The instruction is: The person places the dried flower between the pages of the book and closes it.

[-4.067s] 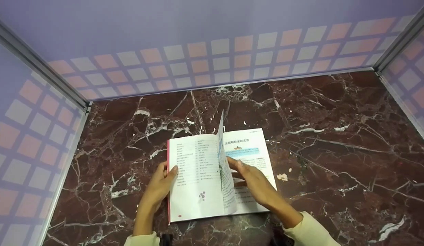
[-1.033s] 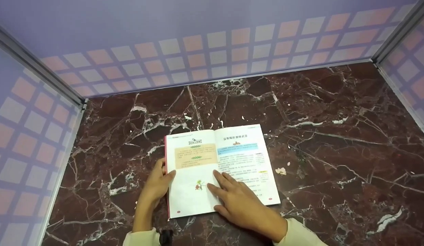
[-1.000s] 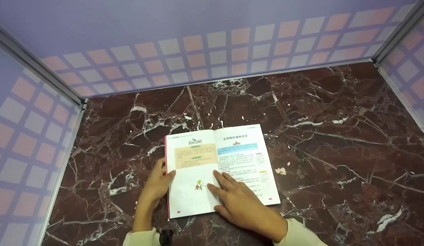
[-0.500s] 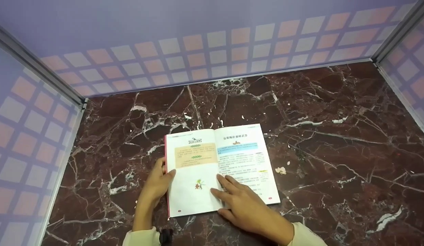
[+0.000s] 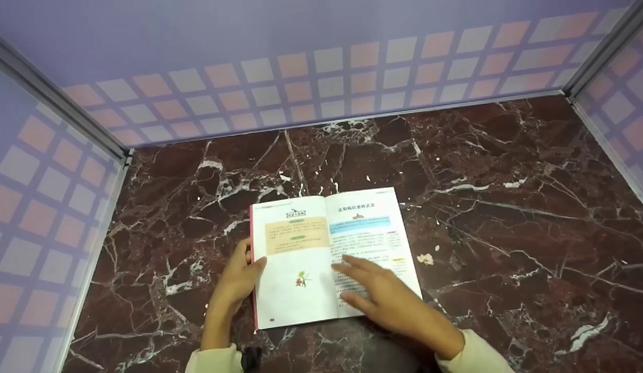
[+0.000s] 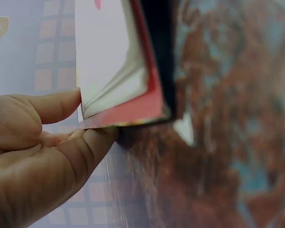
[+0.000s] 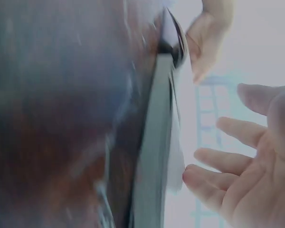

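Note:
A book (image 5: 293, 303) with a red cover edge lies spread at the table's near middle, with printed text and small colour pictures on its pages. My left hand (image 5: 237, 277) holds the book's left edge, thumb on the page and fingers underneath; the left wrist view shows this hand (image 6: 47, 147) gripping the pages and cover (image 6: 128, 114) at the side. Over the lower right page hovers my right hand (image 5: 391, 300), its fingers spread and nothing held. In the right wrist view, the fingers (image 7: 232, 168) stand beside the thick page block (image 7: 154, 147); one fingertip is close to the page, contact unclear.
The dark red marbled tabletop (image 5: 508, 233) has white veins. Small pale scraps (image 5: 426, 259) lie right of the book. Lilac panels (image 5: 321, 31) with pink and white squares enclose the back and both sides.
A leaf that stood upright earlier now lies flat on the left. My right hand has risen from the book's middle fold and shifted rightward. The left hand keeps its hold.

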Demonstrator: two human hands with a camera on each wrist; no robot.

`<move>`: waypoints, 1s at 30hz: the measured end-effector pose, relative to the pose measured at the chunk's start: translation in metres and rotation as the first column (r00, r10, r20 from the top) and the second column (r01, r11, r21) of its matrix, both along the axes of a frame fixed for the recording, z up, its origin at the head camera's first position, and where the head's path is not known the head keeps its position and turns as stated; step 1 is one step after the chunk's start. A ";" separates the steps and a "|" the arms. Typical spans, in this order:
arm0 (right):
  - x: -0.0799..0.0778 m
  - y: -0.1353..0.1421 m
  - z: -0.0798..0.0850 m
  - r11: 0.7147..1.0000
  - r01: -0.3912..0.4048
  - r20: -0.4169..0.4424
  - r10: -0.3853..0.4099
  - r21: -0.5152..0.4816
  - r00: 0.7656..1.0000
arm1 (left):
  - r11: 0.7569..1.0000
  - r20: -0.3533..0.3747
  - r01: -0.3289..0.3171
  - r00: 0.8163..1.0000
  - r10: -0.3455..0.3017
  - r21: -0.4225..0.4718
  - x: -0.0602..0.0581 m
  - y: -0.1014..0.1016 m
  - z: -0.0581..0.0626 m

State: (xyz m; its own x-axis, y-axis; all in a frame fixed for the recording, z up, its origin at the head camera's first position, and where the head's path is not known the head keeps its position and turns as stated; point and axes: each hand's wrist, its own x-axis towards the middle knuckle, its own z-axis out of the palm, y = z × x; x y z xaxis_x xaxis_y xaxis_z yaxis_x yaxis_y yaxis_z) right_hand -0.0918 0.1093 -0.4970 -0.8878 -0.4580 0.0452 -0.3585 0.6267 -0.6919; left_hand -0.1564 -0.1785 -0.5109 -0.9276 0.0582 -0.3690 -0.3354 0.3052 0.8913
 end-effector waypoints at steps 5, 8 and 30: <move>-0.012 0.022 0.003 0.985 0.108 -0.059 -0.117 -0.131 0.991 | 1.000 0.001 0.010 1.000 -0.010 0.001 0.002 -0.001 0.000; -0.018 0.031 0.007 0.965 0.198 -0.081 -0.214 -0.171 0.973 | 1.000 0.002 0.027 1.000 -0.027 -0.006 0.002 -0.002 0.001; -0.028 0.086 0.005 0.853 0.456 0.015 -0.467 -0.255 0.884 | 1.000 -0.006 -0.005 1.000 0.005 0.012 0.001 0.000 -0.001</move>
